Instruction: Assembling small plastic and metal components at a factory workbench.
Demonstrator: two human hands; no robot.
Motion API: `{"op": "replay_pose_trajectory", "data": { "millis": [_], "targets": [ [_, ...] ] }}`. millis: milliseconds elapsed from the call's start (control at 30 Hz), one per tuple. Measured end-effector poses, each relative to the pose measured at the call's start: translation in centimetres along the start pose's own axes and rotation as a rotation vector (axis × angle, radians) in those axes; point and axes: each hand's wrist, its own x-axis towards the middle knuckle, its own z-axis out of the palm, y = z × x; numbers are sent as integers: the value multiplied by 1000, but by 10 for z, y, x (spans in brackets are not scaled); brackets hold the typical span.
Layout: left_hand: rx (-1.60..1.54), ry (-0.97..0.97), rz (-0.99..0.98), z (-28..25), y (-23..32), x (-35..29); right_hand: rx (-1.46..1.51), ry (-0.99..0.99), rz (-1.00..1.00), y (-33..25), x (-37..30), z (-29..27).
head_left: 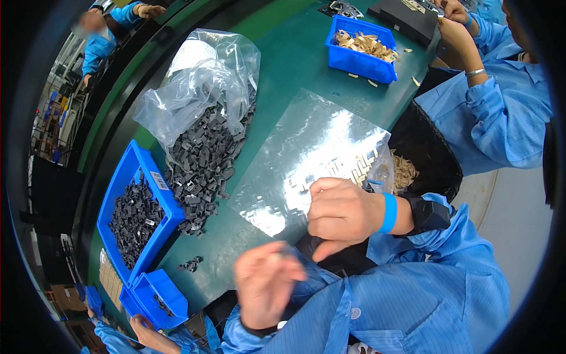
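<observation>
My left hand (268,284) is raised over the near edge of the table. It is smeared by motion, with a dark blur near its fingertips that I cannot make out. To its right, my right hand (344,217) is closed with the fingers curled and the thumb pointing down. What it holds, if anything, is hidden. Just beyond it lies a clear plastic sheet or bag (295,138), shiny with glare. Several small pale pieces with dark parts (356,171) lie in rows on it, close to my right knuckles.
A clear bag (206,76) spills a heap of small dark plastic parts (203,153). Left of it are a large blue bin (175,206) of dark parts and a smaller blue bin (177,301). A far blue bin (359,62) holds beige strips. Co-workers sit right and lower left.
</observation>
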Motion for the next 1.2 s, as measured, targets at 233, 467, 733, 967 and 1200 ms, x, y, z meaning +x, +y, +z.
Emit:
{"op": "replay_pose_trajectory", "data": {
  "millis": [233, 467, 733, 967, 1200],
  "targets": [
    [950, 706, 948, -42, 134, 20, -116, -9, 146, -8, -36, -28],
    [1302, 556, 701, -46, 91, 13, -322, -266, 35, -15, -47, -20],
    [647, 18, -210, -26, 9, 12, -102, 81, 157, -13, -42, -12],
    [96, 290, -134, 2, -22, 35, 166, -63, 223, -21, -30, -16],
    [-39, 153, -121, 9, -26, 32, 7, -18, 438, 11, -17, -19]
  ]
}}
